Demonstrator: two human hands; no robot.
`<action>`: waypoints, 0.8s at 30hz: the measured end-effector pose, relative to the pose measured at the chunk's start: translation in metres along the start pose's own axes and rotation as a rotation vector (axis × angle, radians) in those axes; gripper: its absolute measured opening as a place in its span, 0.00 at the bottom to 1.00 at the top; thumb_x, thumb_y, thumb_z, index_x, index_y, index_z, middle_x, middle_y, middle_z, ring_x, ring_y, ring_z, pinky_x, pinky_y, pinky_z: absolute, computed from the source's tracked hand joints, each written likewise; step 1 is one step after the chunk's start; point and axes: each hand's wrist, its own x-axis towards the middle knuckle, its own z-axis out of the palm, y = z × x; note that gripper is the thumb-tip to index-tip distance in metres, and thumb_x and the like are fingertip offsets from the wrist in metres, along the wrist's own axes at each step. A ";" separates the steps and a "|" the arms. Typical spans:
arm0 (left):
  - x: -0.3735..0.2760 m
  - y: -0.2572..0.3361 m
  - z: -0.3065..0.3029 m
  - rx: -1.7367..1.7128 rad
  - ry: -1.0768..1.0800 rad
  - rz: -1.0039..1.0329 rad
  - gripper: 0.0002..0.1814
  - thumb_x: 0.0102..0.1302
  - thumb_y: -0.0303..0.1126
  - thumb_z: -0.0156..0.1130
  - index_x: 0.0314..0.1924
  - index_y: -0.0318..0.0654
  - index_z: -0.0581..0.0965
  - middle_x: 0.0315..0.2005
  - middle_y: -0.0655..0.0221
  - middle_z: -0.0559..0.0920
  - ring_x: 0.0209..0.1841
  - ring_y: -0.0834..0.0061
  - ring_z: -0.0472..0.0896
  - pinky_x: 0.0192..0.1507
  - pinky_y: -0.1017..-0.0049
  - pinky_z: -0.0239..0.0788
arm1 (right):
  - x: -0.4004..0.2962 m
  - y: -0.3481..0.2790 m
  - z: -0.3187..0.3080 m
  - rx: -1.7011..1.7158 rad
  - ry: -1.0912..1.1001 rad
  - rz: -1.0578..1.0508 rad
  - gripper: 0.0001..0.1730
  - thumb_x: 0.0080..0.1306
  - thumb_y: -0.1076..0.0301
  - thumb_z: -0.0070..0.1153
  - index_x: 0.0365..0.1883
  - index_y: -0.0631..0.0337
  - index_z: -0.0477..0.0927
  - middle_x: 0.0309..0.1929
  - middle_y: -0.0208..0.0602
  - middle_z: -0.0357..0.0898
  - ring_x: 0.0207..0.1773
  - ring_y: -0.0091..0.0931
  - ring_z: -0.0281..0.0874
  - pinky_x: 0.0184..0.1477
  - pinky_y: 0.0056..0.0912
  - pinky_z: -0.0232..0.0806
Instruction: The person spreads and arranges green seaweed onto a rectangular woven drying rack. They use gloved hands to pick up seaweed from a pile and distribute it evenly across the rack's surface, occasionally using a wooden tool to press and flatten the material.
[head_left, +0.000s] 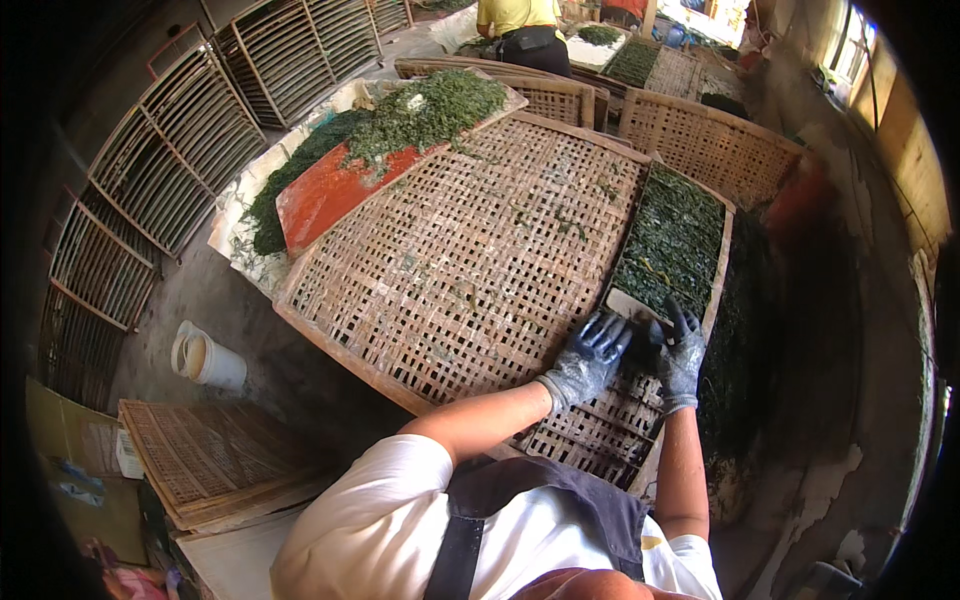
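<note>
My left hand (592, 361), in a grey-blue coated work glove, lies palm down with its fingers a little apart, over the lower edge of a woven bamboo tray (450, 262). My right hand (682, 356), gloved alike, is beside the wooden rim at the right. Between and just above the hands is a pale flat block (636, 306). Its right end meets the right hand's fingers, but whether they grip it is unclear. Beyond it spreads a flat layer of dark green chopped leaf or seaweed (667, 232). A dark shadowed patch between the hands hides detail.
At the left, a heap of green shreds (424, 112) rests on a red board (341, 195). White buckets (217, 364) are on the floor near slatted racks (176, 142). Stacked woven trays (210, 457) stand lower left. Another person (525, 34) works at the far end.
</note>
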 end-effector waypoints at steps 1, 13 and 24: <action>0.004 0.004 -0.005 -0.013 0.005 0.031 0.34 0.70 0.38 0.59 0.74 0.33 0.72 0.78 0.49 0.68 0.81 0.47 0.63 0.82 0.47 0.53 | -0.001 0.021 0.002 -0.095 -0.119 -0.004 0.17 0.69 0.67 0.68 0.56 0.54 0.89 0.47 0.46 0.88 0.55 0.44 0.85 0.54 0.45 0.78; 0.012 0.014 -0.008 -0.020 -0.158 -0.034 0.36 0.77 0.44 0.54 0.80 0.38 0.66 0.78 0.49 0.67 0.80 0.50 0.64 0.83 0.51 0.48 | -0.054 0.011 0.020 0.110 -0.092 0.095 0.14 0.70 0.78 0.61 0.52 0.61 0.89 0.50 0.46 0.87 0.54 0.44 0.83 0.58 0.46 0.74; 0.005 0.015 -0.006 0.086 -0.075 -0.013 0.38 0.75 0.46 0.58 0.81 0.40 0.65 0.75 0.48 0.68 0.79 0.47 0.64 0.82 0.48 0.51 | -0.084 0.154 -0.069 -0.112 0.089 0.274 0.38 0.66 0.59 0.71 0.73 0.60 0.76 0.73 0.53 0.76 0.77 0.47 0.69 0.80 0.47 0.60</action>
